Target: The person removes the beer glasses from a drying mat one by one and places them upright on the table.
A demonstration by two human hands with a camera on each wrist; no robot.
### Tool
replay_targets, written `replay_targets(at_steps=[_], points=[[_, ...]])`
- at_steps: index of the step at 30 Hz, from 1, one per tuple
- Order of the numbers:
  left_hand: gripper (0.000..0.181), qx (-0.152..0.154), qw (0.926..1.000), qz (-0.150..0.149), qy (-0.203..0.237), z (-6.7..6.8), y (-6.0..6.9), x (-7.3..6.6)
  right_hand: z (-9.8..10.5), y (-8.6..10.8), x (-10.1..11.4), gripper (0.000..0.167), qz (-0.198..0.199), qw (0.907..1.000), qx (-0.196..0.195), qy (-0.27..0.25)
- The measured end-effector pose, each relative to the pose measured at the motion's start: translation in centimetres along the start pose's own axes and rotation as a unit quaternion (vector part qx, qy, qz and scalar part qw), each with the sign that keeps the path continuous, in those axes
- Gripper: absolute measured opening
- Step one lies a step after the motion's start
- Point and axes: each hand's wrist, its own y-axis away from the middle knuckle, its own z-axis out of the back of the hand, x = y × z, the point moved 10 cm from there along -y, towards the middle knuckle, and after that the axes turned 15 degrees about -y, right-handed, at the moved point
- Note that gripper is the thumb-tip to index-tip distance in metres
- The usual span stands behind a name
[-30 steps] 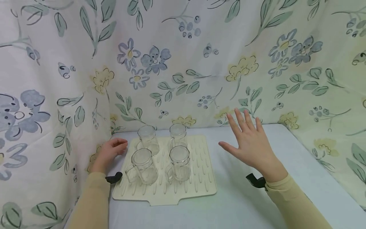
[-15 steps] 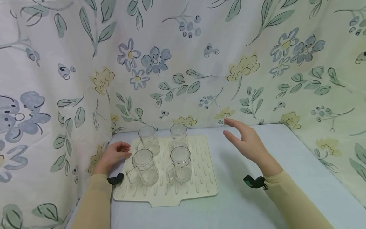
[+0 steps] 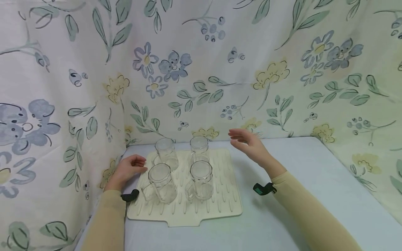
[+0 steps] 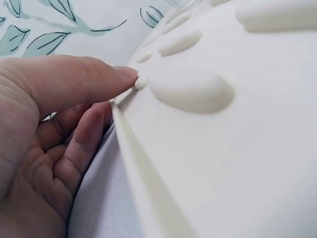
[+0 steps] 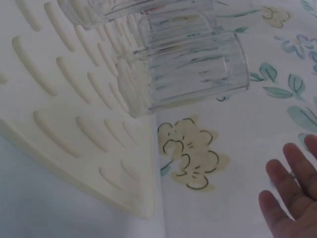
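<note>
A cream draining mat (image 3: pixel 224 195) with raised ridges and a front spout lies on the table. Several clear glass mugs with handles stand on it in two rows, among them a front left mug (image 3: pixel 166 190) and a front right mug (image 3: pixel 203 184). My left hand (image 3: pixel 127 169) is at the mat's left edge; in the left wrist view its thumb (image 4: pixel 94 82) lies over the rim with a fingertip against the edge below, pinching it. My right hand (image 3: pixel 251 145) is raised beyond the mat's far right corner, fingers relaxed, holding nothing and apart from the back right mug (image 3: pixel 199 150).
Floral curtain cloth (image 3: pixel 201 69) hangs behind the table and along both sides. The pale tabletop (image 3: pixel 292 164) extends to the right of the mat. A small black camera mount (image 3: pixel 263 189) sticks out from the right wrist, another one (image 3: pixel 130 196) from the left.
My right hand has turned from a spread palm to sideways, relaxed fingers and moved left toward the mat. My left hand has moved slightly right onto the mat's edge. The mugs stay put.
</note>
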Motion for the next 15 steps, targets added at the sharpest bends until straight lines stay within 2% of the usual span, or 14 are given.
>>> replay_targets(at_steps=[9,15], points=[[0.046,0.006,1.0000,0.008,-0.001,-0.1,-0.2,0.0,-4.2,-3.4,-2.6,0.071,-0.019,0.9962,0.050,-0.068],[0.046,0.012,0.9998,0.013,-0.007,-0.4,-0.3,0.1,-7.1,-4.7,-3.7,0.079,-0.037,0.9914,0.083,-0.094]])
